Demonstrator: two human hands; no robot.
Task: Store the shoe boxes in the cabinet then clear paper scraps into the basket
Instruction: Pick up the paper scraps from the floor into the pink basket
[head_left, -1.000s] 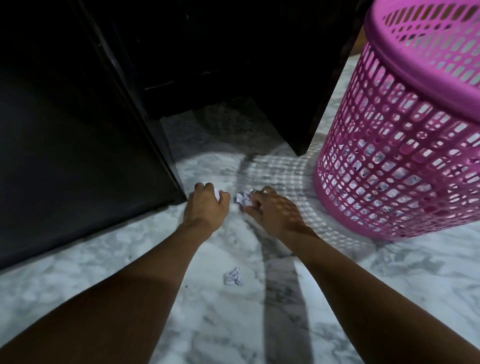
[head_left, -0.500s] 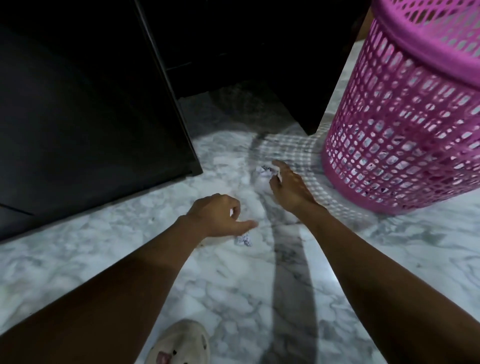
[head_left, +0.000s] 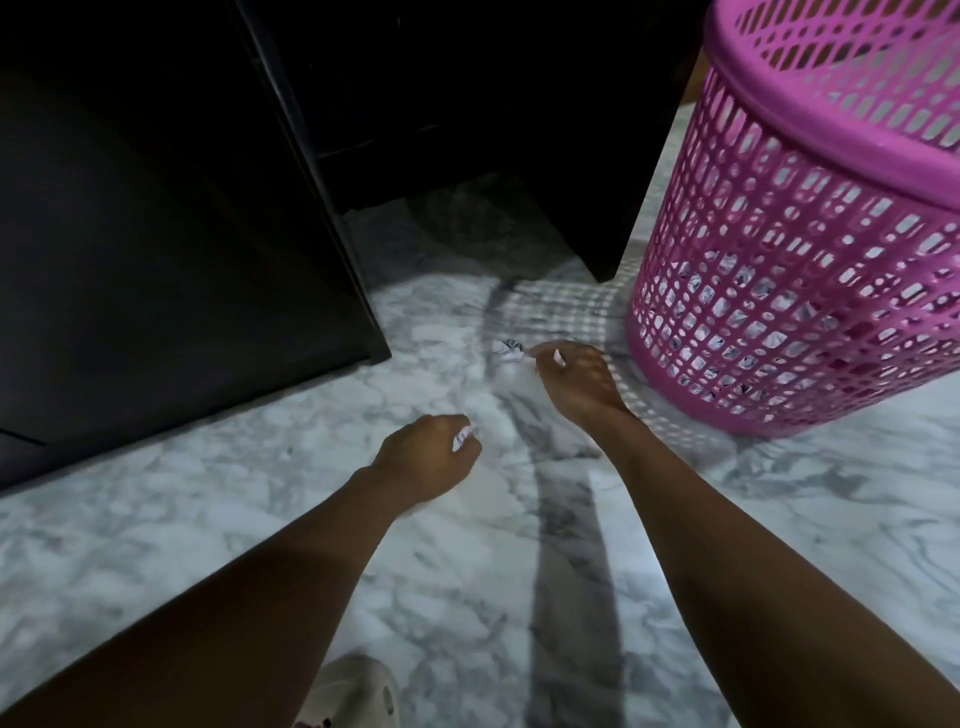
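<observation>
My right hand (head_left: 576, 382) pinches a small crumpled paper scrap (head_left: 510, 350) at its fingertips, low over the marble floor, just left of the pink lattice basket (head_left: 810, 249). My left hand (head_left: 428, 457) is curled around another white scrap (head_left: 462, 438), which peeks out between thumb and fingers. Several paper scraps show through the basket's lower wall. The dark cabinet (head_left: 171, 249) stands at the left, its inside black; no shoe boxes are visible.
A second dark panel (head_left: 602, 171) stands behind, left of the basket. The floor is white marble with a dark grey band (head_left: 571, 597) running toward me. A pale slipper (head_left: 358, 693) shows at the bottom edge.
My left hand has closed round the scrap that lay on the floor beside it and lifted it. My right hand still holds its scrap. The view has shifted slightly.
</observation>
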